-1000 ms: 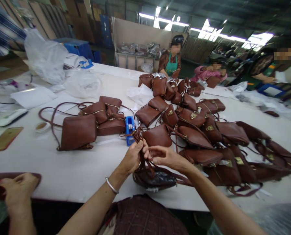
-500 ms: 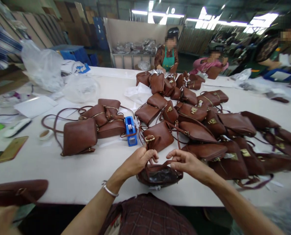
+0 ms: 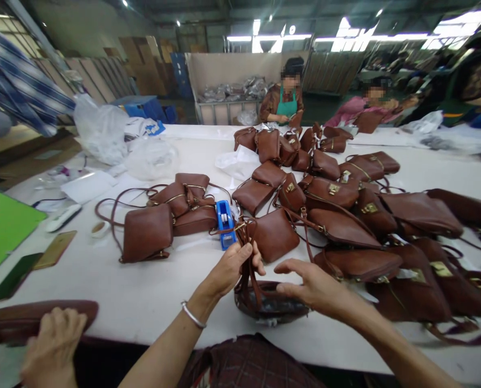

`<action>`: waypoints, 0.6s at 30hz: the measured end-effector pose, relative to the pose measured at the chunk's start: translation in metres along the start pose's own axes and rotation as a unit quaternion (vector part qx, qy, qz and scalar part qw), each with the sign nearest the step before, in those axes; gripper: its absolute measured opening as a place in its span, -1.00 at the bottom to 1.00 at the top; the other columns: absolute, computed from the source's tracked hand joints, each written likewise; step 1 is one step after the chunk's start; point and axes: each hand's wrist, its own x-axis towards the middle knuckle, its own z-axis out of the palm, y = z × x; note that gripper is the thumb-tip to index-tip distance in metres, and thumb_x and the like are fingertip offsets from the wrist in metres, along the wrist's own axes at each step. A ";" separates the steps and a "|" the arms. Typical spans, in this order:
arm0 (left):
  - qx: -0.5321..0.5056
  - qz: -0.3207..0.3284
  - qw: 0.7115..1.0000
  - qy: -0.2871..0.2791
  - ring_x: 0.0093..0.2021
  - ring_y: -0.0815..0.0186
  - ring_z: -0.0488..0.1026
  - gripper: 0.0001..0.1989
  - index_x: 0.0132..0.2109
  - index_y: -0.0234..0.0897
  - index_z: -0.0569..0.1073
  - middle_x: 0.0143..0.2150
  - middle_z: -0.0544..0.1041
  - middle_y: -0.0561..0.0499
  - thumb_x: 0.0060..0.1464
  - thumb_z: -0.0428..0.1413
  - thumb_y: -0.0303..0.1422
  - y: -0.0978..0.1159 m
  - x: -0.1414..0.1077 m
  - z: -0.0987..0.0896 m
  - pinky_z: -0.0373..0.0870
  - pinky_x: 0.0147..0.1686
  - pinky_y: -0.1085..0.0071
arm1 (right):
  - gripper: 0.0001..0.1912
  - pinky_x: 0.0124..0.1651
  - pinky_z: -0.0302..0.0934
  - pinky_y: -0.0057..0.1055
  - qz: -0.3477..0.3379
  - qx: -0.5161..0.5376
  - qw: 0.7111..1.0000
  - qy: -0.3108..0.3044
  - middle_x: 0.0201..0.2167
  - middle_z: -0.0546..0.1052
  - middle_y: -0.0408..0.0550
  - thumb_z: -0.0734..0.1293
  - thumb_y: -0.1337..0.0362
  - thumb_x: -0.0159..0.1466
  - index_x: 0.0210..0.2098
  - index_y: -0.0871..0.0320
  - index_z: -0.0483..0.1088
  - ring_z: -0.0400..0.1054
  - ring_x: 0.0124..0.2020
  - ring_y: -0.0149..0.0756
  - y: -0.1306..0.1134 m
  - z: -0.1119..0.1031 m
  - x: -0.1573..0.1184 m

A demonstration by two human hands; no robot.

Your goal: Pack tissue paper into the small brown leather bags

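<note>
In front of me on the table's near edge sits a brown leather handbag (image 3: 270,303), its mouth open and a dark lining showing inside. My left hand (image 3: 236,263) is closed around the bag's gathered strap (image 3: 252,276), holding it up above the opening. Just to the right, my right hand (image 3: 315,283) hovers over the bag's rim with thumb and fingers apart, and nothing shows between them. A blue tape dispenser (image 3: 226,225) stands beyond my left hand, beside another brown bag (image 3: 273,235) lying flat.
Many brown bags (image 3: 345,223) crowd the right and middle of the white table (image 3: 143,302). A smaller group of bags (image 3: 148,233) lies left. A co-worker's hand (image 3: 54,337) rests on a bag at lower left. Phones, a tape roll (image 3: 99,229) and plastic bags lie farther left.
My left hand has gathered the strap into a bunch. The fingers of my right hand have come off the strap and spread. A co-worker's hand has come onto the bag at lower left.
</note>
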 end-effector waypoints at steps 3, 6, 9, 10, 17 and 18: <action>-0.043 0.009 0.999 0.007 -0.47 0.39 0.41 -0.65 -0.23 -0.33 0.28 -0.45 0.31 0.10 0.15 0.12 -0.10 -0.003 0.000 0.001 0.38 -0.44 0.50 | -0.62 0.09 0.15 -0.20 -0.039 0.037 0.998 -0.023 -0.05 0.51 -0.03 0.40 0.13 0.15 -0.06 0.07 0.46 0.34 0.00 -0.08 -0.014 0.020 0.015; -0.034 0.023 0.999 0.024 -0.48 0.41 0.40 -0.65 -0.21 -0.35 0.30 -0.45 0.34 0.07 0.16 0.11 -0.10 -0.006 -0.002 0.000 0.37 -0.46 0.53 | -0.66 -0.06 0.26 -0.30 -0.057 0.139 0.988 -0.047 -0.19 0.53 -0.06 0.37 0.10 0.17 -0.12 0.14 0.41 0.39 -0.15 -0.18 -0.023 0.037 0.027; -0.025 0.026 0.999 0.030 -0.50 0.42 0.37 -0.63 -0.22 -0.35 0.30 -0.47 0.32 0.08 0.16 0.10 -0.08 -0.007 -0.003 -0.004 0.34 -0.49 0.55 | -0.38 0.10 0.22 -0.25 -0.062 0.162 0.985 -0.011 0.00 0.46 0.00 0.47 0.06 0.06 0.05 0.13 0.32 0.34 0.02 -0.13 -0.027 0.036 0.033; -0.020 0.026 0.999 0.027 -0.52 0.44 0.36 -0.62 -0.22 -0.35 0.29 -0.48 0.30 0.09 0.15 0.10 -0.06 -0.007 -0.004 -0.005 0.32 -0.51 0.56 | -0.29 0.18 0.17 -0.22 -0.066 0.173 0.983 -0.006 0.10 0.40 0.02 0.48 0.04 0.04 0.13 0.11 0.27 0.29 0.11 -0.11 -0.029 0.032 0.034; 0.082 -0.040 0.996 -0.013 -0.60 0.48 0.33 -0.51 -0.35 -0.37 0.30 -0.51 0.34 0.05 0.13 0.06 0.05 0.001 -0.003 -0.002 0.18 -0.64 0.62 | -0.53 -0.21 0.35 -0.34 -0.043 0.181 0.982 0.015 -0.15 0.53 -0.01 0.40 0.07 0.15 0.00 0.14 0.39 0.44 -0.23 -0.23 -0.058 0.008 0.057; 0.089 -0.039 0.995 -0.021 -0.59 0.48 0.33 -0.50 -0.35 -0.38 0.31 -0.51 0.35 0.04 0.14 0.05 0.06 0.002 -0.003 -0.001 0.20 -0.63 0.62 | -0.59 -0.33 0.33 -0.39 -0.035 0.178 0.983 0.008 -0.26 0.54 -0.04 0.39 0.07 0.16 -0.07 0.17 0.42 0.43 -0.35 -0.29 -0.061 0.009 0.061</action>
